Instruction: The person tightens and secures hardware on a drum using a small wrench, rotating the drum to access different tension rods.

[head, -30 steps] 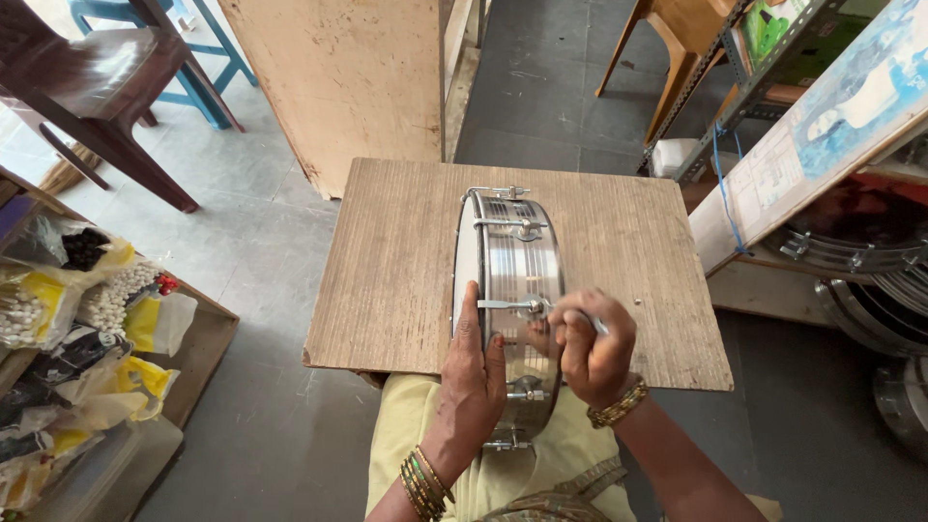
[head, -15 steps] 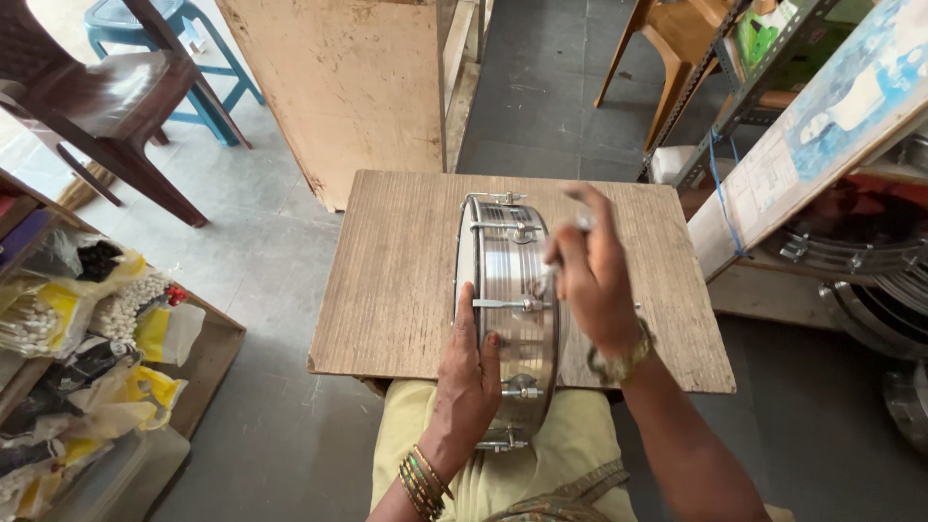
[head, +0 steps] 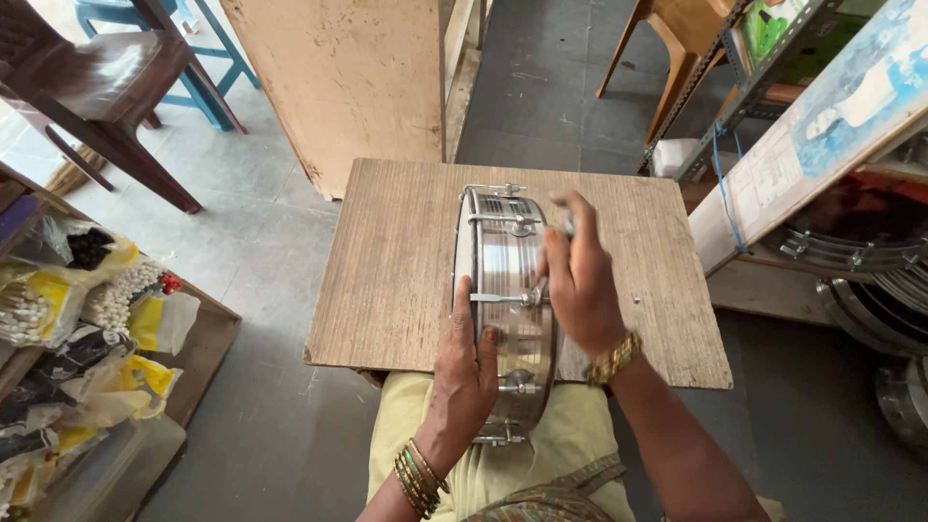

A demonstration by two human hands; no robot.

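Observation:
A shiny metal drum (head: 507, 246) with tension rods and lugs stands on its edge on a wooden board (head: 396, 261) laid across my lap. My left hand (head: 464, 377), with bangles at the wrist, grips the drum's left rim near me, thumb on the hoop. My right hand (head: 585, 290), wearing a gold watch, lies against the drum's right side. Its fingertips reach toward the far lugs and pinch a small grey item, too blurred to identify.
A small screw (head: 635, 301) lies on the board at the right. An upright plywood panel (head: 338, 77) stands beyond the board. A brown chair (head: 87, 77) and bagged goods (head: 77, 319) are at the left, stacked metal hoops (head: 860, 246) at the right.
My right hand left the near tension rod, rose along the drum's right side, and now sits midway with fingers toward the far lugs. My left hand kept its grip on the rim.

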